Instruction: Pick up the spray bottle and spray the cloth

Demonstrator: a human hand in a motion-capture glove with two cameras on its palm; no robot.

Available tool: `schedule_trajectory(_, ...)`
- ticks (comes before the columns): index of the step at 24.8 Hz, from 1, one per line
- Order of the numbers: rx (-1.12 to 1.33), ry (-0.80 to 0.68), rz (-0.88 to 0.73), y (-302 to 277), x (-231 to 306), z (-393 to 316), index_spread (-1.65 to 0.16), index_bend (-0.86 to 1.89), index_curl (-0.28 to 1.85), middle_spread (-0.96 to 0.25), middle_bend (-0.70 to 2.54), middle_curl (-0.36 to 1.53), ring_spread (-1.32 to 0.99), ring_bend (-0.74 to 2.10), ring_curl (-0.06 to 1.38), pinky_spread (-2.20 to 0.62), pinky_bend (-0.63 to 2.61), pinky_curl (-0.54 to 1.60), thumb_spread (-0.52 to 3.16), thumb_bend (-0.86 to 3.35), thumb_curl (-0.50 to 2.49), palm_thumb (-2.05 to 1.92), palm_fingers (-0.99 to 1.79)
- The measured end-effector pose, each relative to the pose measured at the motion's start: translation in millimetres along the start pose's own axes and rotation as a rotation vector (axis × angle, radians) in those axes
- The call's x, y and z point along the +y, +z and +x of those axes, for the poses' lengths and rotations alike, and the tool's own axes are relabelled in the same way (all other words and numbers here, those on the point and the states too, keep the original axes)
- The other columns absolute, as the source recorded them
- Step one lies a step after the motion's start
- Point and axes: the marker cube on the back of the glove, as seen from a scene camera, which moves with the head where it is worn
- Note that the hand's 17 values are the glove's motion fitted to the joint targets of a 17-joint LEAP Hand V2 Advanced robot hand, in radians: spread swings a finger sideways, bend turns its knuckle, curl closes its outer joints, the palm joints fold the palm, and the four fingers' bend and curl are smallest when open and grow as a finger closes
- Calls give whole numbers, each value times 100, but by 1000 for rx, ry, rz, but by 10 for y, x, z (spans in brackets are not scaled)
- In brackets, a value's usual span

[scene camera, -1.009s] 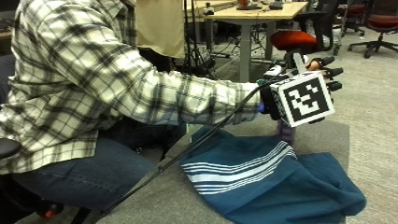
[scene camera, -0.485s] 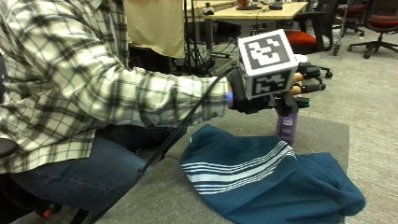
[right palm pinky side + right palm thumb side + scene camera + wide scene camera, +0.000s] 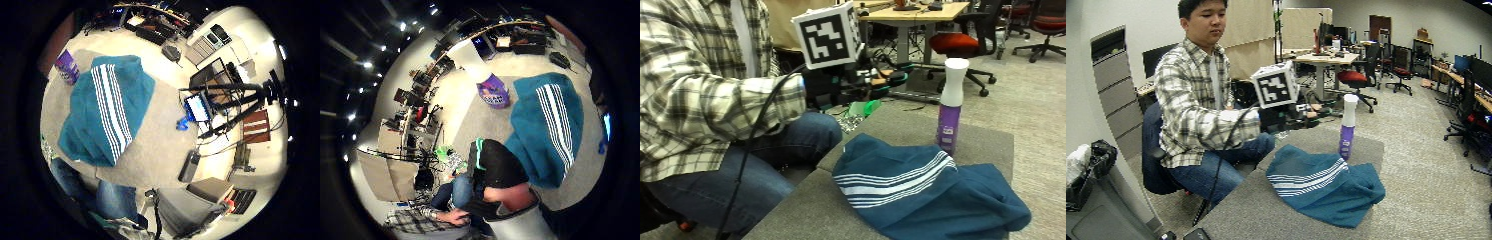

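Outside view | grey carpeted table [image 3: 906, 127]: teal cloth [image 3: 926, 197], spray bottle [image 3: 950, 105] upright | right hand [image 3: 859, 82] spread, empty | office chairs [image 3: 959, 45]

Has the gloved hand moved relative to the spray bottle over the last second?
Yes. The gloved hand has drawn back from the spray bottle, toward the person; the bottle stands upright beside the cloth.

The spray bottle [image 3: 949, 107] is purple below with a white top, and a pale label shows on the purple part. At about five o'clock from it lies the cloth [image 3: 926, 197], teal blue with a band of thin white stripes. The surface [image 3: 806, 210] is grey. The gloved right hand [image 3: 853, 82] is black; the sleeve [image 3: 713, 110] is plaid in white, grey and black.
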Motion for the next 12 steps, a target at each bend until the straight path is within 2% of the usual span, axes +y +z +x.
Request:
schedule_trajectory(5,96,46,-55,-32,1070,-54,-42,24,34,-12,16,28,12,28,31,21,44,28,104,-4,45,36,1)
schedule_trajectory(12,7,190,-27,26,2726,-267,-42,22,34,-10,19,29,14,27,30,21,40,27,108,0,45,42,6)
